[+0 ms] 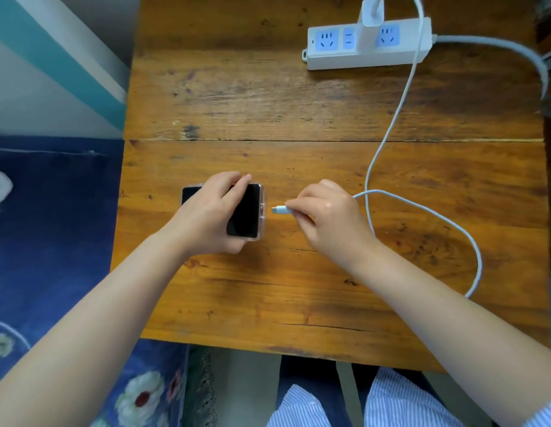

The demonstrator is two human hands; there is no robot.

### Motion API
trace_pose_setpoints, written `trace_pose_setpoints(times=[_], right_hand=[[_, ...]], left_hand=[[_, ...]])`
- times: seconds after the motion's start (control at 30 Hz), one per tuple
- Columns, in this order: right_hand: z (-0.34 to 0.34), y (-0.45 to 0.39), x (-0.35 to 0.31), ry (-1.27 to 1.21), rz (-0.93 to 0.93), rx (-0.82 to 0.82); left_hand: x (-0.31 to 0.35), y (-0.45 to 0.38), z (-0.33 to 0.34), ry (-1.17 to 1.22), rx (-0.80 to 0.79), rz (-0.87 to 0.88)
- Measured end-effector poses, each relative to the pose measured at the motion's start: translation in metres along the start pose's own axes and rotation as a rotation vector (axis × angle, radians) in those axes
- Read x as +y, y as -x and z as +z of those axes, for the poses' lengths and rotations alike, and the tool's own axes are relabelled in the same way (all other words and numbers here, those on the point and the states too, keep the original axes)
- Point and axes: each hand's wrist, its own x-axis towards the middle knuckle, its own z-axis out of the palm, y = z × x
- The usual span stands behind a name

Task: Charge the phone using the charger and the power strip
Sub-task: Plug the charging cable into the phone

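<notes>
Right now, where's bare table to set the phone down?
Widest patch: the middle boards between the power strip and both hands, left of the cable. Also the near edge between the forearms. Crowded: around the phone in the left hand, the plug in the right hand, and the cable loop.

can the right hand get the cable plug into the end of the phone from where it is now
Probably yes. The right hand pinches the cable plug with its tip aimed at the near end of the phone, which the left hand steadies. Only bare table lies in the gap between them.
</notes>
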Motion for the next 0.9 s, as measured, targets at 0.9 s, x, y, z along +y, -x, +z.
trace_pose_setpoints(times=[0.9], right_hand=[[0.004,0.009,-0.012,0.095,0.042,-0.014]], left_hand=[[0.015,0.0,0.002,0.004,0.054,0.084]])
